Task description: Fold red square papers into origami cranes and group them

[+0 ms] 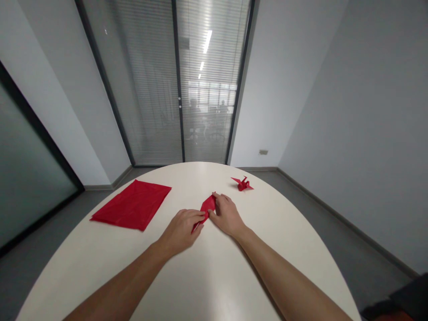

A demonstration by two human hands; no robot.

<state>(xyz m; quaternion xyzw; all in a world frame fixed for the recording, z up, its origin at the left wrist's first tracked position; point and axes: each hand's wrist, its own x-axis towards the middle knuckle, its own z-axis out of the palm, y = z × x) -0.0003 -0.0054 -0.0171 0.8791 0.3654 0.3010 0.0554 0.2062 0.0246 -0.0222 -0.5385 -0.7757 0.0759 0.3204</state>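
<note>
A small folded red paper piece [207,206] lies on the white round table [207,276] between my two hands. My left hand [182,229] pinches its near end with closed fingers. My right hand [226,215] presses down on its right side, fingers together on the paper. A finished red paper crane [243,183] stands farther back to the right, apart from both hands.
A stack of flat red paper sheets [133,205] lies on the table's left side. Beyond the table are a grey floor, grey walls and a glass door with blinds [177,89]. A dark object [401,298] shows at the bottom right corner.
</note>
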